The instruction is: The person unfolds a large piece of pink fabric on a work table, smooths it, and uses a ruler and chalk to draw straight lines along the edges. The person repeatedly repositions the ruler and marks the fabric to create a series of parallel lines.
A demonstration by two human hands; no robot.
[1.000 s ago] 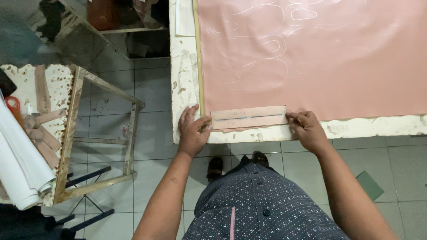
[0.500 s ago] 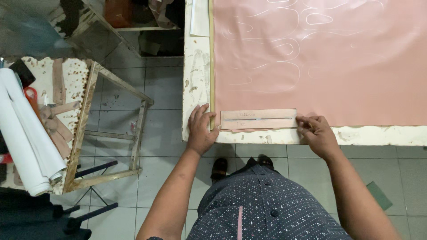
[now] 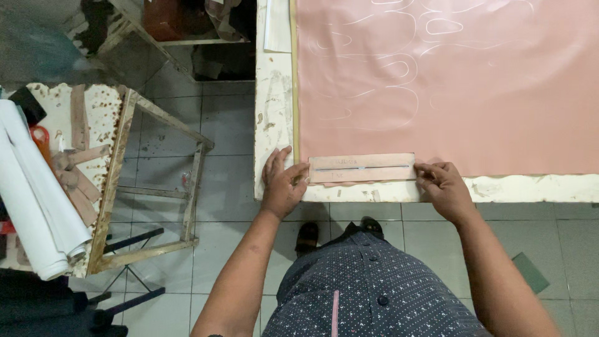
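A long rectangular cardboard template with a slit along its middle lies on the near left corner of a large pink sheet marked with white chalk outlines. My left hand lies flat on the table with its fingertips against the template's left end. At the template's right end, my right hand pinches or presses the edge with curled fingers. The sheet covers a worn white table.
A rough wooden stand sits to the left, bearing white rolls, wood strips and red-handled scissors. Grey floor tiles lie between stand and table. Dark clutter sits under a shelf at top left.
The view has shifted slightly; both hands stay at the template's ends, with the template sitting in about the same spot on the sheet's corner.
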